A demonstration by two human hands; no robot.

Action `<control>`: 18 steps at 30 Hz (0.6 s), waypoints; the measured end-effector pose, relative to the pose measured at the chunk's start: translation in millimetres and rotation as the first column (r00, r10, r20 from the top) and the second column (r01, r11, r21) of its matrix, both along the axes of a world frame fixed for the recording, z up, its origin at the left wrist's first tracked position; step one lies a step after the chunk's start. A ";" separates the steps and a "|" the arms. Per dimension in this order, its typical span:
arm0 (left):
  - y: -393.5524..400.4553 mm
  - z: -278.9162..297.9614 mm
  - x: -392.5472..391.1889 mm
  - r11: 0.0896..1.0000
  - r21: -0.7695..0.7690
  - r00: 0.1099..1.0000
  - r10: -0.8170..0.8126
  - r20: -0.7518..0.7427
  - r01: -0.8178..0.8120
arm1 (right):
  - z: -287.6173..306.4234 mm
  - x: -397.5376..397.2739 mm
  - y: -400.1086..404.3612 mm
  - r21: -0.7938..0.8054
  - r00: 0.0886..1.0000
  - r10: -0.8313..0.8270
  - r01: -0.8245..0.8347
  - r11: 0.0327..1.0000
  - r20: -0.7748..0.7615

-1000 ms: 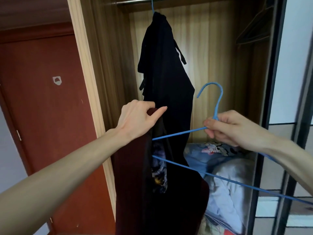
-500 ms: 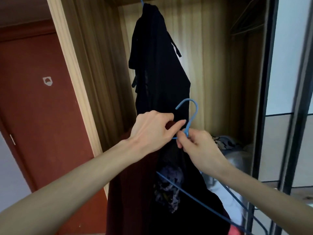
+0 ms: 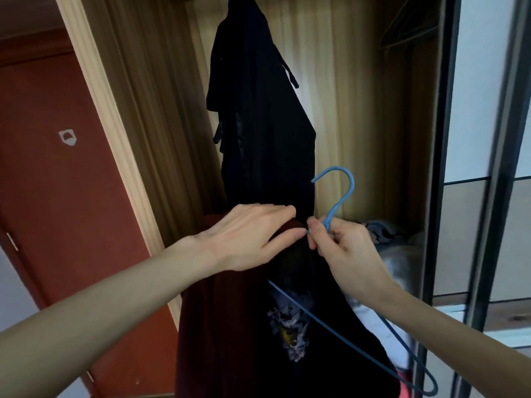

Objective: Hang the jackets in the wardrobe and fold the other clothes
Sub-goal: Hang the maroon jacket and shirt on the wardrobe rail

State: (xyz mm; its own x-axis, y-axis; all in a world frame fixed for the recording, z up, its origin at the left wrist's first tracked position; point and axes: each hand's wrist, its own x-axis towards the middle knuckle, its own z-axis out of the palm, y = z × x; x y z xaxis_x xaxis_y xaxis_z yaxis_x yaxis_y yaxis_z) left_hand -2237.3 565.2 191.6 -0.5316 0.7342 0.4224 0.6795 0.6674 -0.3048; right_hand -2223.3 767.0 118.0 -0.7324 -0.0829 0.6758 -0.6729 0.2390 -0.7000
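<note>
Hanging inside the open wardrobe (image 3: 359, 81), one black jacket (image 3: 258, 110) dropped straight down from the top edge of view, its long axis vertical, with bare wooden back panel showing to its right as far as the dark sliding-door frame (image 3: 442, 168). One dark red garment (image 3: 218, 326) with a printed patch hung in front, below the two hands, which met at its collar. The left hand (image 3: 247, 237) gripped the collar fabric. The right hand (image 3: 344, 248) pinched the neck of one blue wire hanger (image 3: 339, 196), hook up and opening leftward, its lower wire slanting down to the right. Bedding (image 3: 396, 248) lay low at the right, and a red door (image 3: 57, 196) stood to the left.
</note>
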 end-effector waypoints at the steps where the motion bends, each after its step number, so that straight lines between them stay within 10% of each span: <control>1: -1.2 -0.3 -1.5 1.000 -0.008 1.000 0.003 -0.002 -0.003 | 1.3 0.0 1.0 0.008 1.000 0.025 -0.025 1.000 0.014; 13: -8.9 -22.1 -13.1 0.999 0.050 0.982 0.011 -0.191 -0.002 | -20.6 -19.2 26.8 -0.313 0.749 0.473 -0.360 0.879 0.465; 18: -11.0 -16.2 -11.8 0.990 0.136 0.964 0.005 -0.265 0.032 | -46.6 -35.8 24.9 -0.130 0.791 0.430 -0.417 0.899 0.436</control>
State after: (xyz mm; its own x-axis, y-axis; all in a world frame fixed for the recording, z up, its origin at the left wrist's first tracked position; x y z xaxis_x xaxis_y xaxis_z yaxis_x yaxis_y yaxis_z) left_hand -2249.1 554.2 175.4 -0.3779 0.6653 0.6439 0.5962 0.7069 -0.3805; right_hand -2259.1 791.9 71.5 -0.8473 -0.4428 0.2934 -0.3181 -0.0194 -0.9479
